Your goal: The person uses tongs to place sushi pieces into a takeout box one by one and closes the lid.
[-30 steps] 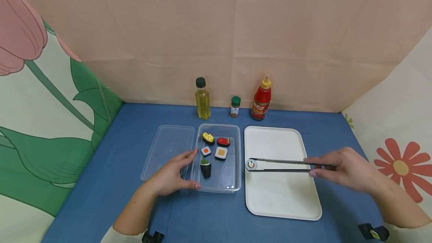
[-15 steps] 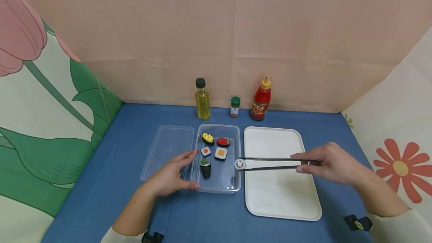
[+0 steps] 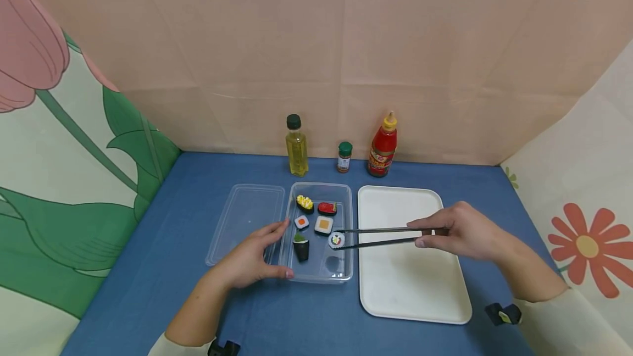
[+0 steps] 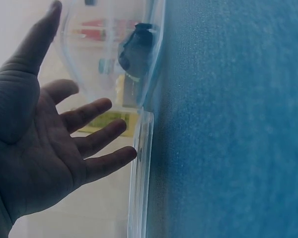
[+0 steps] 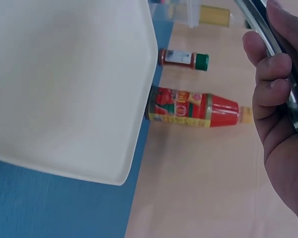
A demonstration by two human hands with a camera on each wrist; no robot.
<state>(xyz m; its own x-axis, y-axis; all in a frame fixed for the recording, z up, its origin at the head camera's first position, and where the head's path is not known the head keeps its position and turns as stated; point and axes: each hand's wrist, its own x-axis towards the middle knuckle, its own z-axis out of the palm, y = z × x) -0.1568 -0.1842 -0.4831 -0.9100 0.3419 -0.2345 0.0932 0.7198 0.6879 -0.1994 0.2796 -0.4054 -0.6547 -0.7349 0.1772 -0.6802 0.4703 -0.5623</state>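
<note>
My right hand (image 3: 457, 231) grips a pair of metal tongs (image 3: 381, 230), also seen in the right wrist view. Between the tips of the tongs is a round sushi roll piece (image 3: 337, 240), over the right part of a clear plastic container (image 3: 332, 271). Inside the container lie a yellow-topped sushi (image 3: 305, 202), a red-topped sushi (image 3: 327, 208), a small orange-centred roll (image 3: 301, 222), a square yellow-centred roll (image 3: 323, 224) and a dark hand roll (image 3: 301, 249). With fingers spread, my left hand (image 3: 259, 257) is at the container's left side; whether it touches the wall is unclear.
A white tray (image 3: 410, 290) lies right of the container, under the tongs. A clear lid (image 3: 249, 207) lies to the left. Behind stand an oil bottle (image 3: 297, 150), a green-capped spice jar (image 3: 344, 158) and a red sauce bottle (image 3: 382, 150).
My right hand has moved left, carrying the roll piece in the tongs from above the tray's left edge to over the container. The left hand has stayed in place.
</note>
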